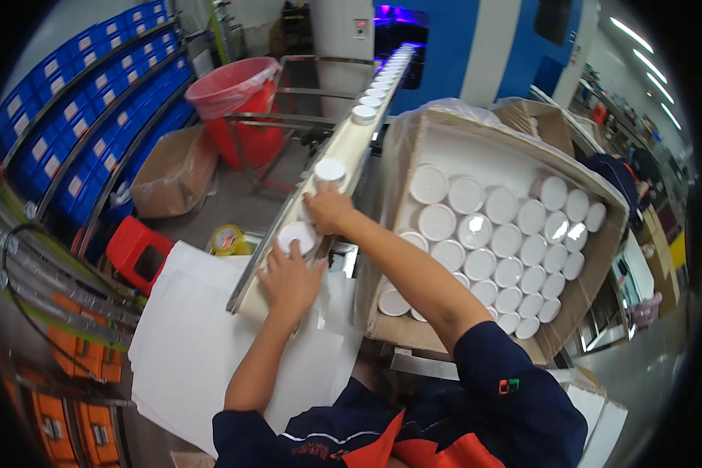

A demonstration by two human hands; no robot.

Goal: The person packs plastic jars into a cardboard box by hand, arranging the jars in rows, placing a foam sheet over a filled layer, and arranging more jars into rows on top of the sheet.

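Note:
A pale conveyor belt [342, 148] runs away from me, with white round-lidded jars on it. My left hand [291, 282] is at the belt's near end, fingers spread, fingertips touching the near edge of a white jar [297, 234]. Just beyond, my right hand [330, 209] curls its fingers against the near side of another white jar [330, 169]; its grip is partly hidden. Farther up the belt stands a third jar [363, 115], with several more in a line behind it. Right of the belt, an open cardboard carton [491, 129] holds rows of similar white jars [476, 232].
White sheets [203, 335] lie left of the belt's near end, beside a yellow tape roll [228, 239] and a red stool [136, 253]. Behind them are a red lined bin [246, 117] and a cardboard box [175, 173]. Blue bins [74, 117] fill the left racks.

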